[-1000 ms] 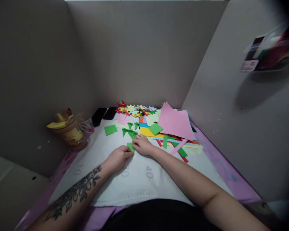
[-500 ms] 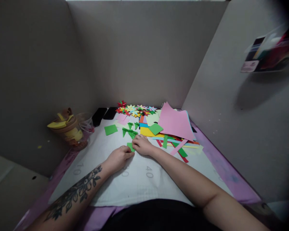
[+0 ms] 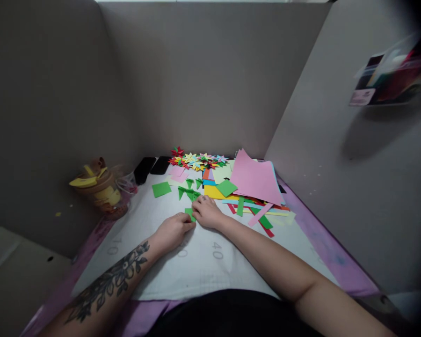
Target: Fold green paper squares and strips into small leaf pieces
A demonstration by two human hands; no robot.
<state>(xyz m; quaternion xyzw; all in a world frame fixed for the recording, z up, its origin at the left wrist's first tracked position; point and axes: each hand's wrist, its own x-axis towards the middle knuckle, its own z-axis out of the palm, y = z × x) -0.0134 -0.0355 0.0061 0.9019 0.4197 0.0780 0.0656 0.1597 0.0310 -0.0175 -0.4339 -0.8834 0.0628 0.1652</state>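
"Where was the small green paper (image 3: 188, 212)?"

"On the white mat (image 3: 196, 271), between the left hand (image 3: 175, 229) and the right hand (image 3: 207, 212), partly covered by their fingers."

"How were those fingers?"

"The left ones were bent and close together at its near edge; the right ones curled at its right side. I couldn't tell whether either hand pinched it or only pressed it."

"What lay around them?"

"Folded green pieces (image 3: 192, 194) just beyond, a green square (image 3: 161, 189) further left, and paper strips (image 3: 261, 214) to the right, by the pink sheets (image 3: 256, 178). Paper stars (image 3: 190, 157) lay in a pile at the back."
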